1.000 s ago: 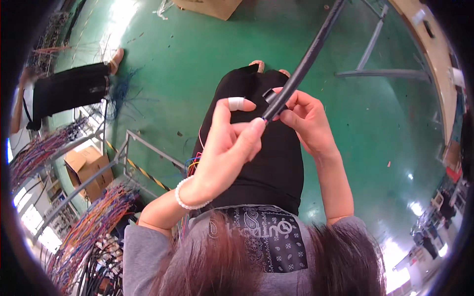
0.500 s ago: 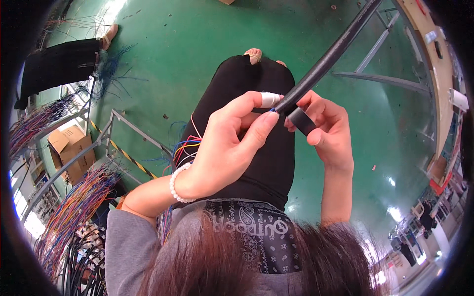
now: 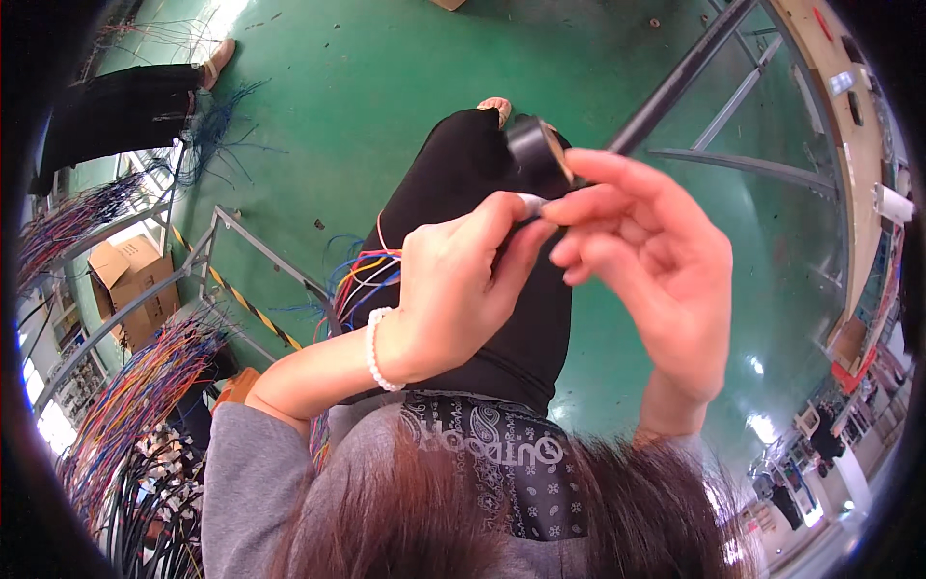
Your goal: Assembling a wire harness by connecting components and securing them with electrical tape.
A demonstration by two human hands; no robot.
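A long black cable sheath (image 3: 680,82) slants down from the upper right, its lower end hidden behind my fingers. My left hand (image 3: 458,275), with white wrapping on the index finger, pinches the cable where the colored wires (image 3: 371,275) run into it. Just beyond those fingertips is a roll of black tape (image 3: 540,154), slightly blurred. My right hand (image 3: 666,261) touches the roll's edge with its outstretched index finger; its other fingers are half curled close to the cable. How firmly they grip the roll is partly hidden.
Bundles of colored wires (image 3: 145,396) hang at the left beside a metal frame (image 3: 270,256). A cardboard box (image 3: 135,289) stands behind it. At the upper left another person's dark-clothed leg (image 3: 121,121) shows. A wooden board (image 3: 830,58) on metal legs curves along the right.
The tape roll has moved up and left, from the cable's right side to beyond my left fingertips. My right hand has swung up, its index finger stretching over the cable.
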